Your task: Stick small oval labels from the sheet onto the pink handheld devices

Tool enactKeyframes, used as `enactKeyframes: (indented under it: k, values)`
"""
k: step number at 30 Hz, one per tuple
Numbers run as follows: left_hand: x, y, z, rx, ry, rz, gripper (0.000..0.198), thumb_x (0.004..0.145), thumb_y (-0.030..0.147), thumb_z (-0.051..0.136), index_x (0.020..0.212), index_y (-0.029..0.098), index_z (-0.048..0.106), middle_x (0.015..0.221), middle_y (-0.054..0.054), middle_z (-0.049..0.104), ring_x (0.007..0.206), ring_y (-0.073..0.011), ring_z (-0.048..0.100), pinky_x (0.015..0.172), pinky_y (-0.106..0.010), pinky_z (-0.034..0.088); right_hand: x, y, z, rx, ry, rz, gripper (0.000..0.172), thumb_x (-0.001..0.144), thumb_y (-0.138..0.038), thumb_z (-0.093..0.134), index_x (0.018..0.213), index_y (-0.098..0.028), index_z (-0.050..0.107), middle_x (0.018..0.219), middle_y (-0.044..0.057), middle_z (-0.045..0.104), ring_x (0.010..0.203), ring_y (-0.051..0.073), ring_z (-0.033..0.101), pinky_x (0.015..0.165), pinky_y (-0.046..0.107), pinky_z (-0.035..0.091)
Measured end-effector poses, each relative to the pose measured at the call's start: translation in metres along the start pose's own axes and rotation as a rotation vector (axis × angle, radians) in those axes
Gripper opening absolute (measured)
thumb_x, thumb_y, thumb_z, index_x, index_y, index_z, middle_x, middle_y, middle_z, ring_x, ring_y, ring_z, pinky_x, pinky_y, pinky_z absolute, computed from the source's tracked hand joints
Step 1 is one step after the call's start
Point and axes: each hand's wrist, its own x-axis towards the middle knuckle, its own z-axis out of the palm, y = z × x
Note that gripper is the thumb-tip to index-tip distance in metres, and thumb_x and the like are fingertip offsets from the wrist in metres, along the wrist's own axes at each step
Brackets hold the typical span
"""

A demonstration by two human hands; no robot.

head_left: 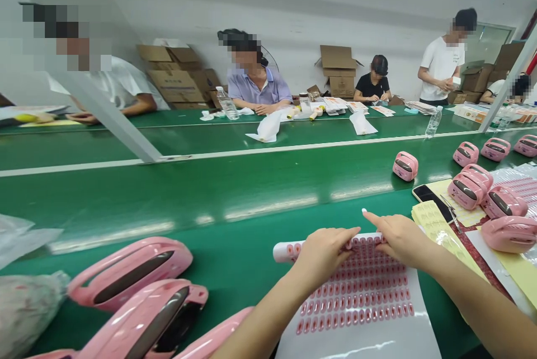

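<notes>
Left hand (324,254) is pinching the sticker sheet (361,343) by its curl, right hand (403,237) is touching its right end, can't tell if gripping. Probably peeling; next move's needing gentle fingers.

Pink on green, pretty much everywhere.
The sticker sheet (356,297) is glossy white, patterned with neat rows of pink ovals (356,315), each with a darker red middle. Handled casings (159,248) go full bubblegum pink with dark brown panels (134,278). Worktop (235,258)'s a deep green, the rail (260,150) across it white. Then there's pale yellow sheets (440,230), a black-screened phone (432,201), brown cardboard boxes (176,86), plus one lavender shirt (279,86), a white tee (442,60) and a black tee (371,88).
</notes>
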Motion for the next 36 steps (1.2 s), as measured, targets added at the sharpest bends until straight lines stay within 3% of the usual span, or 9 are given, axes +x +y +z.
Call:
enactKeyframes:
  k: [3, 5, 8, 19, 22, 25, 28, 32, 36]
  values:
    - [0.001, 0.0, -0.01, -0.086, -0.044, -0.039, 0.044, 0.071, 0.023, 0.068, 0.115, 0.023, 0.059, 0.091, -0.002, 0.075, 0.076, -0.0199, 0.069, 0.063, -0.026, 0.048, 0.001, 0.0, -0.002, 0.012, -0.025, 0.029, 0.066, 0.079, -0.019, 0.065, 0.137, -0.015, 0.036, 0.092, 0.01, 0.067, 0.082, 0.025, 0.064, 0.068, 0.035, 0.05]
    - [0.002, 0.0, -0.014, -0.141, -0.076, -0.085, 0.031, 0.077, 0.028, 0.064, 0.107, 0.024, 0.063, 0.087, 0.0, 0.075, 0.073, -0.0185, 0.069, 0.06, -0.024, 0.048, 0.002, -0.001, -0.004, 0.032, -0.06, 0.055, 0.067, 0.078, -0.017, 0.064, 0.139, -0.015, 0.034, 0.094, 0.01, 0.066, 0.084, 0.025, 0.064, 0.069, 0.036, 0.051]
    - [0.003, 0.0, -0.014, -0.136, -0.082, -0.104, 0.016, 0.082, 0.023, 0.056, 0.093, 0.024, 0.067, 0.083, 0.0, 0.075, 0.071, -0.0182, 0.07, 0.06, -0.024, 0.047, 0.003, -0.003, -0.008, 0.051, -0.104, 0.079, 0.068, 0.078, -0.015, 0.064, 0.139, -0.013, 0.034, 0.097, 0.011, 0.066, 0.087, 0.026, 0.064, 0.071, 0.037, 0.052]
    - [0.004, 0.0, -0.007, -0.076, -0.148, -0.09, 0.024, 0.084, 0.018, 0.046, 0.083, 0.021, 0.07, 0.077, -0.005, 0.075, 0.072, -0.0238, 0.07, 0.063, -0.031, 0.047, 0.006, -0.003, -0.007, 0.149, -0.148, 0.207, 0.056, 0.081, -0.008, 0.049, 0.136, -0.016, 0.04, 0.088, 0.005, 0.071, 0.08, 0.021, 0.067, 0.068, 0.028, 0.047]
    - [0.009, 0.004, -0.014, -0.098, -0.177, -0.125, 0.021, 0.082, 0.025, 0.053, 0.096, 0.021, 0.068, 0.087, -0.006, 0.075, 0.08, -0.0259, 0.07, 0.065, -0.031, 0.048, 0.009, -0.003, -0.003, 0.142, -0.145, 0.209, 0.053, 0.081, -0.01, 0.051, 0.133, -0.018, 0.044, 0.088, 0.005, 0.071, 0.079, 0.02, 0.067, 0.067, 0.026, 0.045]
    - [0.018, 0.01, -0.016, -0.141, -0.2, -0.144, 0.039, 0.078, 0.033, 0.06, 0.115, 0.022, 0.06, 0.096, -0.005, 0.074, 0.085, -0.0255, 0.069, 0.067, -0.031, 0.049, 0.013, -0.007, -0.002, 0.113, -0.147, 0.188, 0.053, 0.083, -0.015, 0.052, 0.135, -0.018, 0.042, 0.088, 0.006, 0.072, 0.079, 0.022, 0.067, 0.064, 0.026, 0.044]
    - [0.027, 0.017, -0.013, -0.167, -0.228, -0.146, 0.021, 0.082, 0.026, 0.054, 0.097, 0.023, 0.068, 0.092, -0.004, 0.075, 0.084, -0.0236, 0.069, 0.069, -0.029, 0.048, 0.012, -0.007, -0.008, 0.092, -0.154, 0.155, 0.059, 0.083, -0.018, 0.054, 0.139, -0.016, 0.035, 0.09, 0.008, 0.072, 0.082, 0.024, 0.067, 0.067, 0.029, 0.045]
    - [0.031, 0.021, -0.012, -0.17, -0.244, -0.167, 0.022, 0.083, 0.02, 0.048, 0.084, 0.022, 0.07, 0.086, -0.005, 0.075, 0.082, -0.024, 0.069, 0.069, -0.03, 0.046, 0.001, 0.003, -0.021, 0.174, -0.122, 0.129, 0.078, 0.074, -0.021, 0.067, 0.142, -0.015, 0.029, 0.102, 0.01, 0.069, 0.098, 0.027, 0.061, 0.085, 0.036, 0.044]
    - [0.031, 0.019, -0.019, -0.2, -0.287, -0.18, 0.022, 0.084, 0.025, 0.049, 0.087, 0.025, 0.07, 0.089, -0.002, 0.075, 0.084, -0.0219, 0.068, 0.071, -0.028, 0.045, -0.007, 0.013, -0.025, 0.266, -0.138, 0.238, 0.062, 0.08, -0.011, 0.056, 0.138, -0.016, 0.035, 0.093, 0.007, 0.069, 0.09, 0.023, 0.062, 0.079, 0.034, 0.045]
